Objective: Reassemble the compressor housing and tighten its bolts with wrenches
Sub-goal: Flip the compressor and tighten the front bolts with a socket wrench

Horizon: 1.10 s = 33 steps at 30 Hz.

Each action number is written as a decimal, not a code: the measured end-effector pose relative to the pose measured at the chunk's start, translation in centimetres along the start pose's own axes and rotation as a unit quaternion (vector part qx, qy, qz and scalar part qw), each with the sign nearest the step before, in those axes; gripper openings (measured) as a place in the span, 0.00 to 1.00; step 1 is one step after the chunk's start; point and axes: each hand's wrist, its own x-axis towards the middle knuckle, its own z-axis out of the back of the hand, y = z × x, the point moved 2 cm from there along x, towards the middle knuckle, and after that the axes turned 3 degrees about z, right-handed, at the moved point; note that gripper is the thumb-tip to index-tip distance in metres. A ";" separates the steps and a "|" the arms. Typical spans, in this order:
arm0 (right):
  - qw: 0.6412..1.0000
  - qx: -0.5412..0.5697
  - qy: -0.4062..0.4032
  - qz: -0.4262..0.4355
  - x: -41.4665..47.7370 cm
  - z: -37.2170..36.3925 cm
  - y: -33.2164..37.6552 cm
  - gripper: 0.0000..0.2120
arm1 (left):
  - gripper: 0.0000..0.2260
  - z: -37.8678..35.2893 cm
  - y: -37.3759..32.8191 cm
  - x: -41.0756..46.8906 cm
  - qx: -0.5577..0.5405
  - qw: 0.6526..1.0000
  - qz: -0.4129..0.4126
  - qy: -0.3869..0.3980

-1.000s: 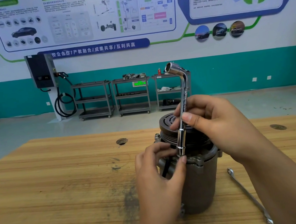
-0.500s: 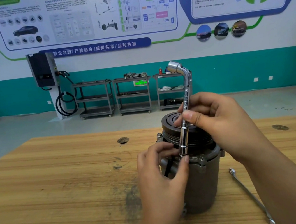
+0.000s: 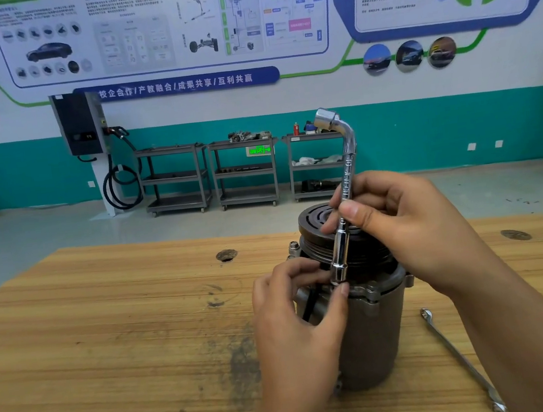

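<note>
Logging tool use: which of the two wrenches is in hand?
The L-shaped socket wrench, gripped upright by the right hand; the flat wrench lies untouched on the table.

One view served, from a wide-angle camera worn on the person's head. It faced forward and slightly down across a wooden workbench [image 3: 75,352], whose far edge crossed the frame at about mid-height. The camera sat close to the work: the left hand [image 3: 294,334] entered from the bottom edge and the right hand [image 3: 413,221] from the lower right corner, both large, both gripping the L-shaped socket wrench [image 3: 344,230] over the compressor [image 3: 377,337] standing low at centre. Beyond the bench the view reached the floor, three shelf carts [image 3: 245,171] and the far wall's posters [image 3: 163,23], which the lens curved near the top.
</note>
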 end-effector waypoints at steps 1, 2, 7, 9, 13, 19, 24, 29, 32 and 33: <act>1.000 0.000 0.003 0.000 0.0 0.0 0.0 0.08 | 0.17 0.0 0.0 0.0 0.000 1.000 0.001 0.000; 1.000 0.001 0.004 -0.001 0.0 0.0 0.0 0.08 | 0.17 0.0 0.0 0.0 -0.001 1.000 0.002 0.000; 1.000 0.004 0.005 0.000 0.1 0.1 0.1 0.10 | 0.17 0.0 0.0 0.1 -0.001 1.000 -0.005 0.005; 1.000 0.004 0.006 -0.001 0.0 0.1 0.1 0.10 | 0.15 0.0 0.0 0.0 -0.011 1.000 0.000 0.006; 1.000 -0.005 0.007 -0.001 0.0 -0.2 0.3 0.09 | 0.14 0.1 0.0 0.0 -0.013 1.000 -0.002 0.006; 1.000 -0.003 0.015 -0.006 -0.1 -0.4 0.5 0.08 | 0.15 0.0 -0.1 -0.1 -0.016 1.000 -0.001 0.001; 1.000 0.003 0.008 -0.011 -0.1 -0.3 0.4 0.08 | 0.16 -0.1 -0.1 -0.2 -0.024 1.000 -0.009 -0.002; 1.000 -0.004 0.021 -0.021 -0.1 -0.1 0.4 0.07 | 0.14 0.0 0.2 -0.2 -0.019 0.999 -0.037 0.006; 0.999 -0.001 0.022 -0.032 -0.2 0.0 0.5 0.06 | 0.07 0.9 -0.4 0.6 -0.013 0.997 -0.075 -0.028; 0.999 0.000 0.021 -0.035 -0.2 0.0 0.5 0.06 | 0.06 1.2 -0.7 1.2 -0.029 0.996 -0.074 -0.044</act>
